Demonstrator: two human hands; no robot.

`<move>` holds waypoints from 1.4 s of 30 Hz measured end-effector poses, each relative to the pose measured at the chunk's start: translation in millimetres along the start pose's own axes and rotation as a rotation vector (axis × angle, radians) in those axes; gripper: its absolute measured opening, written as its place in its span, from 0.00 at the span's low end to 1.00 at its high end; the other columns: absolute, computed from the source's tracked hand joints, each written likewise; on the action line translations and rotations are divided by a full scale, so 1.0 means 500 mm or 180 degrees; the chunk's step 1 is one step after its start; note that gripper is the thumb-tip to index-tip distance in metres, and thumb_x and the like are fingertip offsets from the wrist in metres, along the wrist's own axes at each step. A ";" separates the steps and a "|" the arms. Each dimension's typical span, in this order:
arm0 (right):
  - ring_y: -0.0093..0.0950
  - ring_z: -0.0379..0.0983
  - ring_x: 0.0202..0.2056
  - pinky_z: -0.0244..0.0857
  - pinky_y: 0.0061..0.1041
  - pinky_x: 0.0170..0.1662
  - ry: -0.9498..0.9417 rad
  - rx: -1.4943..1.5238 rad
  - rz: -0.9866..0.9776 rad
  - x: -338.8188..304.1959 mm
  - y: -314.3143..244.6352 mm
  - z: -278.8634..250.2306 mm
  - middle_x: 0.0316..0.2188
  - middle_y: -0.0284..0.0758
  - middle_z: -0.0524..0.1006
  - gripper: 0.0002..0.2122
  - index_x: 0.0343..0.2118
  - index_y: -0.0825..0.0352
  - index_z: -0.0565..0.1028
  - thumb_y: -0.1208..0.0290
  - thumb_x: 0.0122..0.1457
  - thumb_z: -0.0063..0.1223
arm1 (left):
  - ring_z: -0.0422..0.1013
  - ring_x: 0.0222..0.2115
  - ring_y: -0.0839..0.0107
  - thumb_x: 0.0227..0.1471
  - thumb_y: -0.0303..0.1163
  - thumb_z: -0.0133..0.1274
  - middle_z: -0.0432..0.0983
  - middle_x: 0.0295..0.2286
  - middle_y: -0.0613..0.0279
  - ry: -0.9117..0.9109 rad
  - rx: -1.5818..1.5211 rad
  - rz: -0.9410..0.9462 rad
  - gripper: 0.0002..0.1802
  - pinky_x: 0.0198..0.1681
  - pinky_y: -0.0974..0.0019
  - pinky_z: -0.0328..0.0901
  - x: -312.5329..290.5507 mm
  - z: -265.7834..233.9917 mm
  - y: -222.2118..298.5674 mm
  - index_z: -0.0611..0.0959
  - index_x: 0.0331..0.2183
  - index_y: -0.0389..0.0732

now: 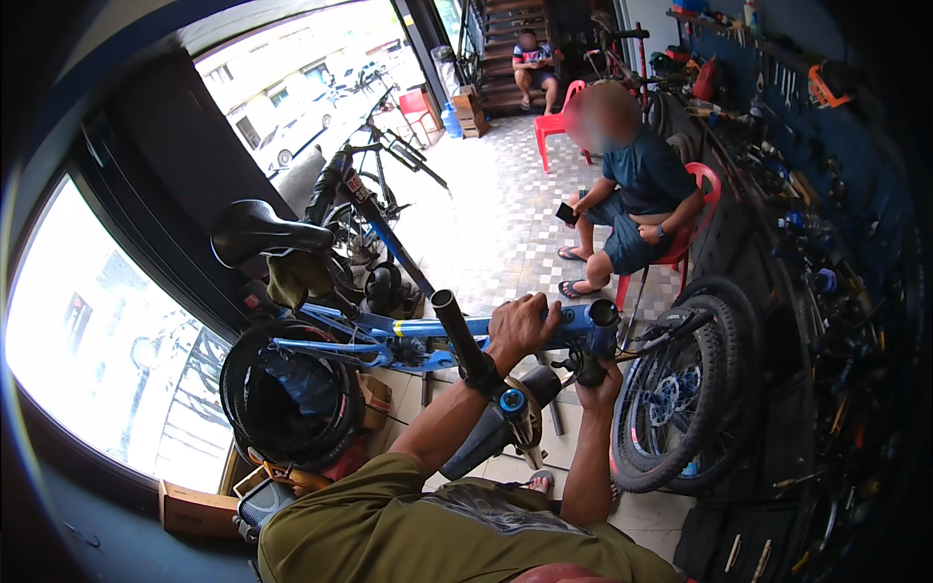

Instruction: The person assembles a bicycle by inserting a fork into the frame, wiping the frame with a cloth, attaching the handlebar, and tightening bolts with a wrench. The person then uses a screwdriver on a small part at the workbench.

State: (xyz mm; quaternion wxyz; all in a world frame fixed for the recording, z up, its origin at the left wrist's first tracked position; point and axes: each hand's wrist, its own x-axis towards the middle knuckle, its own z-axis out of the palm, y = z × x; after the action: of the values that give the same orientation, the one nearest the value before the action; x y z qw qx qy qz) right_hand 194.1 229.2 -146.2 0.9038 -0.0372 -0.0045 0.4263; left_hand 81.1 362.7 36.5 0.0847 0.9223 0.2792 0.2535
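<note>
A: Head view. Left hand (523, 328)?
B: Fingers curled over the blue bike frame (423, 328), on its tube just beside the head tube (603, 338).

A: Right hand (599, 389)?
B: Under the head tube, fingers closed around a dark part (586, 369) at its lower end. Palm side hidden; exact contact cannot be told.

A: Frame position?
B: Lengthwise across the view, head tube to the right, its open top facing up. Left fingers lie on it, right fingers below.

A: Surroundings?
B: Dark post (453, 325) crosses in front of the frame, left of the left hand. Wheels (671, 400) stand right of the right hand. Beyond, a seated person (646, 185) holds a phone (566, 213).
</note>
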 end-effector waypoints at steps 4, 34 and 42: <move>0.39 0.77 0.51 0.68 0.41 0.60 -0.0097 -0.0018 0.0084 0.004 0.007 0.021 0.50 0.40 0.80 0.24 0.57 0.69 0.73 0.75 0.54 0.54 | 0.78 0.29 0.44 0.63 0.52 0.46 0.81 0.27 0.49 0.0064 -0.0018 -0.0006 0.24 0.34 0.45 0.70 -0.006 0.001 -0.004 0.81 0.28 0.42; 0.34 0.79 0.47 0.73 0.37 0.52 0.0182 -0.0513 0.0056 0.033 0.011 0.001 0.46 0.37 0.81 0.19 0.55 0.67 0.74 0.72 0.59 0.53 | 0.78 0.28 0.43 0.62 0.50 0.48 0.80 0.26 0.46 0.0096 -0.0109 0.0000 0.24 0.34 0.44 0.71 0.002 -0.008 0.010 0.81 0.26 0.40; 0.31 0.78 0.45 0.71 0.32 0.51 -0.0136 -0.1352 0.0095 -0.006 -0.009 0.001 0.43 0.35 0.81 0.18 0.51 0.67 0.75 0.75 0.57 0.50 | 0.78 0.27 0.44 0.62 0.50 0.49 0.80 0.25 0.47 0.0163 -0.0015 -0.0034 0.23 0.32 0.46 0.71 -0.002 -0.001 0.006 0.81 0.26 0.41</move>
State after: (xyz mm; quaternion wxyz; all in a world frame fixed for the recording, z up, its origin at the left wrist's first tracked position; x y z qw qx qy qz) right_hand 195.6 223.8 -145.4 0.8690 -0.2179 -0.1129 0.4297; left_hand 81.8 359.6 37.5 0.0811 0.9138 0.2856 0.2772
